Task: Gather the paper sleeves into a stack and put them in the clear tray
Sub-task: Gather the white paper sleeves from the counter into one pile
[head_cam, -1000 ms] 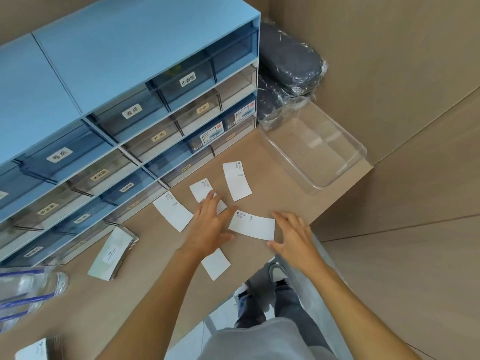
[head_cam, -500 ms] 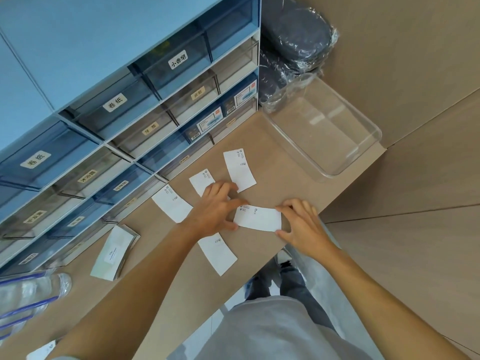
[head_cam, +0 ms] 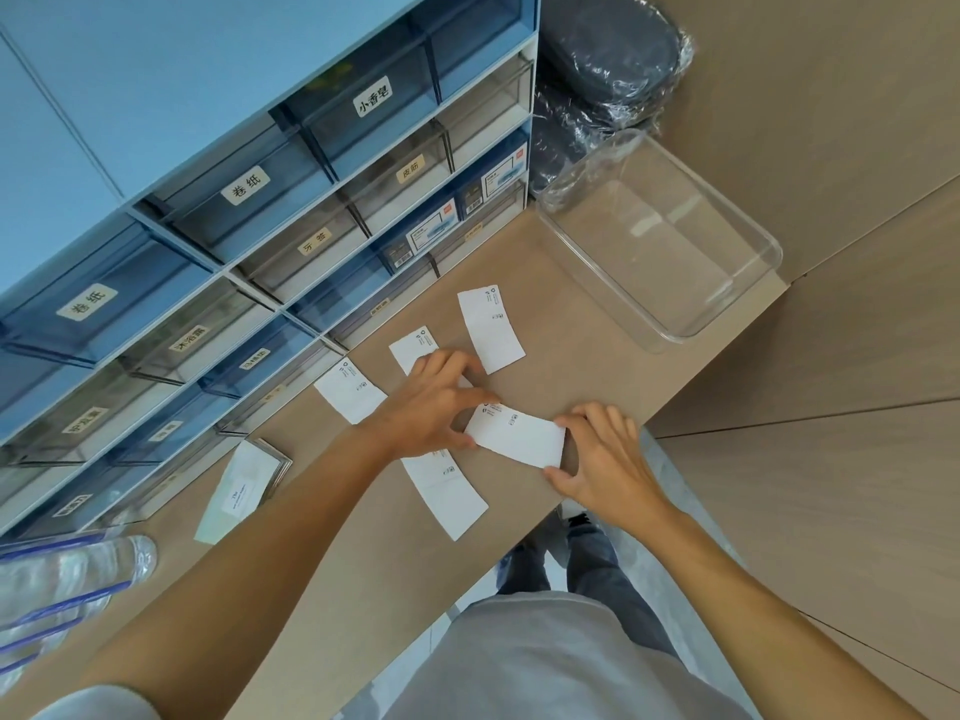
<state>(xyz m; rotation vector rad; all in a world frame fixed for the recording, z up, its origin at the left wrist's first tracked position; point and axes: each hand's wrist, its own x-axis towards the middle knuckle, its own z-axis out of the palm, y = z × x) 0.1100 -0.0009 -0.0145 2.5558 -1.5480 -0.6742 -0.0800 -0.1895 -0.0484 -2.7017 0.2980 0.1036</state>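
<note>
Meanwhile both hands, left hand (head_cam: 434, 407) and right hand (head_cam: 602, 457), pinch one paper sleeve (head_cam: 517, 438); clear tray (head_cam: 748, 309) holds nothing.

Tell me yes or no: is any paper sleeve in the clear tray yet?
No, the clear tray holds nothing.

1. Top blue drawer (head_cam: 363, 111) of the drawer cabinet has a white label reading 小香皂.
2. The blue drawer (head_cam: 244, 200) down-left of it says 卷纸, and so does another blue drawer (head_cam: 93, 298) further left.
3. A clear drawer (head_cam: 311, 246) below reads 牙签, I think.
4. The paper sleeves (head_cam: 491, 330) on the counter carry tiny print, way too small to read.
5. The other drawer labels are too blurry.
</note>
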